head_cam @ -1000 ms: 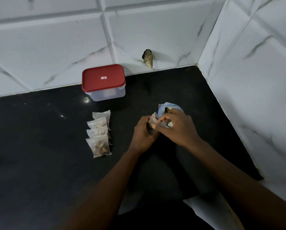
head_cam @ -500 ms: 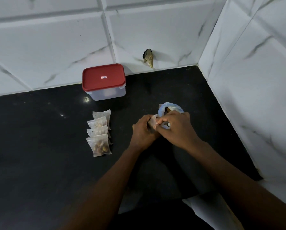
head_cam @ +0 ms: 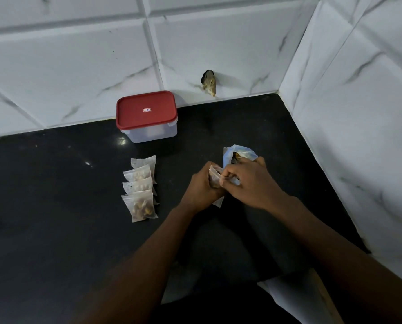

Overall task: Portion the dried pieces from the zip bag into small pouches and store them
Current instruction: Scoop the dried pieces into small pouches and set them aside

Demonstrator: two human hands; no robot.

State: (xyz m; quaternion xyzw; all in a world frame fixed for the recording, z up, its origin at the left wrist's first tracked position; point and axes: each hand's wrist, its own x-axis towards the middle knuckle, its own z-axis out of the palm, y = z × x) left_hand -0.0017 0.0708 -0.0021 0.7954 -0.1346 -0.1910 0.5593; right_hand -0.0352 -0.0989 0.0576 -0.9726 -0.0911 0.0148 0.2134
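Note:
My left hand (head_cam: 201,185) grips a small clear pouch (head_cam: 214,177) holding brown dried pieces, above the black counter. My right hand (head_cam: 251,183) pinches the pouch's top edge with thumb and finger. Just behind my right hand stands the open zip bag (head_cam: 239,153), bluish plastic with dark pieces showing in its mouth. To the left, several filled small pouches (head_cam: 140,190) lie overlapping in a row on the counter.
A clear plastic box with a red lid (head_cam: 146,115) stands shut at the back against the marble-tiled wall. The black counter (head_cam: 55,195) ends at a tiled wall on the right. A dark broken spot (head_cam: 209,83) marks the back wall.
My right hand's fingers have slid slightly along the pouch's top edge. Both hands stay in the same spot.

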